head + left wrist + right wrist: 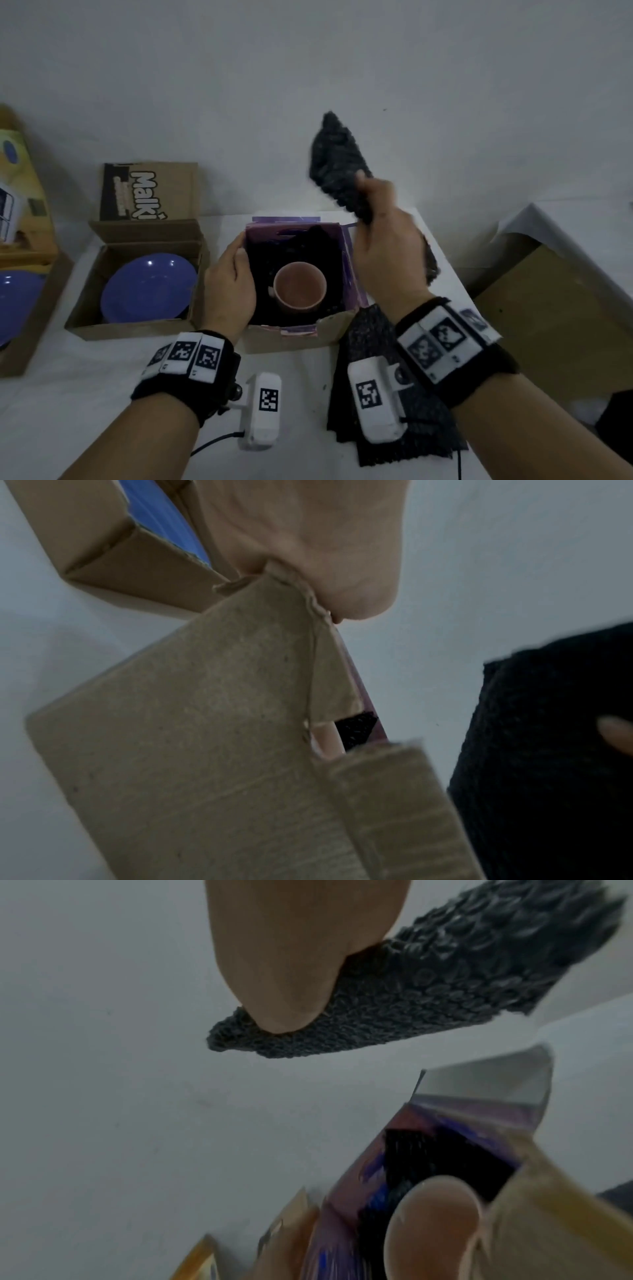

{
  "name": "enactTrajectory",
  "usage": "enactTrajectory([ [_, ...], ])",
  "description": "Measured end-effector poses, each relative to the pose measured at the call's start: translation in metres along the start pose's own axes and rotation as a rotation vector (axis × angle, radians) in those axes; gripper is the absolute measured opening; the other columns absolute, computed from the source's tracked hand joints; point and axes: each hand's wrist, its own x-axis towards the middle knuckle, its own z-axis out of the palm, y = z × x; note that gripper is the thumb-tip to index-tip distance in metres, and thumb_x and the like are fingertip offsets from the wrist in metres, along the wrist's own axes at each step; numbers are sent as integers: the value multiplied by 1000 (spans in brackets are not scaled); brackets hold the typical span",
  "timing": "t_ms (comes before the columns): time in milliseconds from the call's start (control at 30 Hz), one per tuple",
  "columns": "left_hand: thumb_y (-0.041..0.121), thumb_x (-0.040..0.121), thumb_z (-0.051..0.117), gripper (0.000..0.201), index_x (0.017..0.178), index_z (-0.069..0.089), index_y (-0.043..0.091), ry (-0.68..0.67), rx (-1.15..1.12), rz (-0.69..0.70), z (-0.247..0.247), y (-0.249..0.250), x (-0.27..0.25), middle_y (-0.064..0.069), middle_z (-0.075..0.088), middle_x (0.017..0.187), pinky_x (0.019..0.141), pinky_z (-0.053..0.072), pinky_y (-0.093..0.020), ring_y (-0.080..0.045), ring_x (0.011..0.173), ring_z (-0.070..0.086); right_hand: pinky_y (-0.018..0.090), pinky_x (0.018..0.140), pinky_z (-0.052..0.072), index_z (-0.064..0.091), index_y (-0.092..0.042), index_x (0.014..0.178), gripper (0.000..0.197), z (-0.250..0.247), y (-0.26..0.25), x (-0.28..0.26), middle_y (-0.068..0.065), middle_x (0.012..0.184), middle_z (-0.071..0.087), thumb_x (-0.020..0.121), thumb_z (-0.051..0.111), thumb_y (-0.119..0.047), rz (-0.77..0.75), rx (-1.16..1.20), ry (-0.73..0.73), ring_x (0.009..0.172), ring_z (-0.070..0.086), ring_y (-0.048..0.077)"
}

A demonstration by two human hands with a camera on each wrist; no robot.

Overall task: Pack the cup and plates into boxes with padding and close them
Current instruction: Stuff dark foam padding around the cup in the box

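Note:
A pink cup (299, 286) stands upright on black padding inside the purple-lined cardboard box (298, 332) at the table's centre. My left hand (236, 270) grips the box's left wall; the left wrist view shows the palm (308, 534) over the box's cardboard edge (188, 737). My right hand (373, 205) holds a dark bubble-wrap sheet (337, 161) raised above the box's back right corner. In the right wrist view the thumb (291, 961) pinches that sheet (445, 974), with the cup (435, 1231) below. A blue plate (149, 289) lies in an open brown box (137, 329) to the left.
More dark padding sheets (428, 435) lie on the table at the front right, under my right forearm. A second blue plate (17, 301) sits in a box at the far left edge. A large cardboard box (555, 308), partly draped in white, stands at the right.

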Motion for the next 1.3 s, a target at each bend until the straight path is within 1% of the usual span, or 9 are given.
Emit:
enactTrajectory([
  [133, 53, 99, 17, 60, 114, 65, 22, 32, -125, -222, 0, 0, 0, -16, 61, 124, 102, 38, -42, -34, 119, 53, 58, 110, 23, 38, -20, 136, 50, 57, -15, -17, 12, 152, 31, 88, 49, -8, -121, -199, -576, 138, 33, 32],
  [233, 64, 93, 9, 74, 129, 57, 21, 21, -177, -210, 0, 4, -1, -8, 53, 137, 112, 30, -40, -26, 131, 44, 68, 110, -1, 29, -30, 135, 45, 84, -12, -32, 8, 159, 3, 96, 39, -11, -85, -281, -999, 145, -1, 37],
  [400, 48, 100, 23, 49, 137, 49, 28, -4, -124, -131, -5, 10, -2, 0, 52, 138, 103, 30, -25, -19, 131, 43, 65, 112, -1, 33, -29, 140, 49, 84, -14, -31, 8, 160, -1, 93, 43, -20, -101, -251, -1214, 146, -4, 34],
  [533, 31, 96, 49, 41, 136, 47, 31, -14, 66, -38, -8, 7, 0, -5, 66, 115, 78, 41, -28, -25, 106, 59, 46, 95, 46, 62, -21, 105, 32, 69, -18, -20, 4, 118, 57, 79, 47, -31, -15, 82, -877, 112, 51, 25],
  [633, 8, 86, 56, 59, 139, 43, 31, -16, 150, -29, -5, 6, 3, -6, 66, 109, 74, 44, -28, -26, 96, 61, 39, 93, 47, 53, -23, 121, 36, 69, -11, -7, 4, 124, 49, 86, 57, -29, 63, -83, -556, 118, 41, 26],
  [867, -1, 73, 49, 77, 141, 38, 34, -67, 230, 41, -5, 12, 3, -7, 64, 113, 83, 49, -31, -28, 100, 60, 54, 109, 30, 1, -37, 149, 105, 97, -4, -4, 15, 149, 20, 74, 74, -46, 386, -233, -1027, 136, 20, 42],
  [1133, -5, 70, 51, 91, 147, 24, 36, -94, 330, 75, -6, 10, 0, 1, 51, 137, 98, 45, -41, -28, 116, 50, 53, 95, 35, 19, -30, 137, 83, 124, -11, -30, 15, 137, 26, 72, 71, -29, 302, -501, -960, 122, 29, 39],
  [1233, 0, 72, 51, 88, 148, 21, 33, -144, 411, 59, -7, 6, 3, 0, 45, 142, 101, 40, -45, -30, 120, 44, 47, 105, 35, 12, -32, 146, 107, 99, -9, -6, 13, 142, 27, 65, 81, -36, 396, -198, -1075, 129, 32, 36],
  [1300, 4, 73, 55, 86, 149, 20, 26, -137, 605, 50, -7, 9, 1, -6, 32, 151, 107, 30, -50, -32, 131, 31, 30, 101, 39, 36, -25, 141, 89, 74, -4, 14, 8, 138, 43, 65, 82, -36, 382, 16, -975, 123, 46, 25],
])
